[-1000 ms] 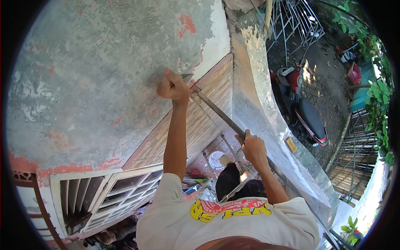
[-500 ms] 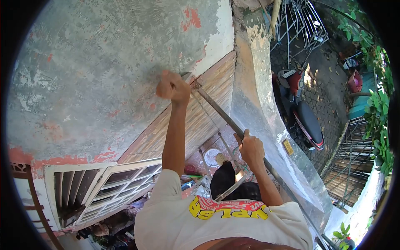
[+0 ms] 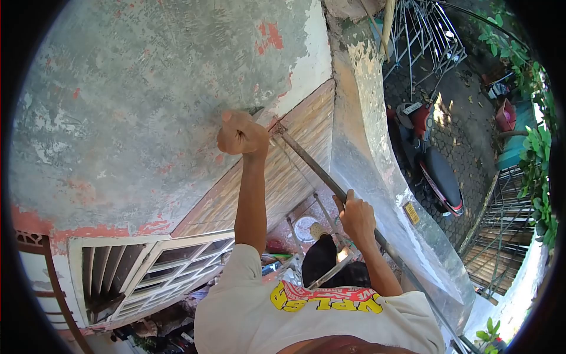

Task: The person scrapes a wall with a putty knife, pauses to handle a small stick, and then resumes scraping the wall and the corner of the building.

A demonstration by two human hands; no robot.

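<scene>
My left hand point(image 3: 242, 133) is closed in a fist against the grey wall point(image 3: 147, 106), which has worn, scraped paint and red patches. A flat, grey, blade-like tool point(image 3: 257, 110) shows just beyond the fist, mostly hidden by it. Lower down, my right hand point(image 3: 357, 220) is wrapped round a long metal pole point(image 3: 315, 168). The pole slants from a rusty end near the wall's lower edge down past my right arm.
Below the wall runs a tiled strip point(image 3: 289, 150), with a white louvred window point(image 3: 171, 265) at lower left. Far down on the right, a motorbike point(image 3: 439, 174) stands on paving beside bamboo fencing point(image 3: 498, 230). Metal bars point(image 3: 321, 206) and a bucket point(image 3: 305, 229) lie beneath me.
My left hand has shifted slightly downward along the wall, and is less blurred. My right hand stays on the pole. The whole view has moved a little.
</scene>
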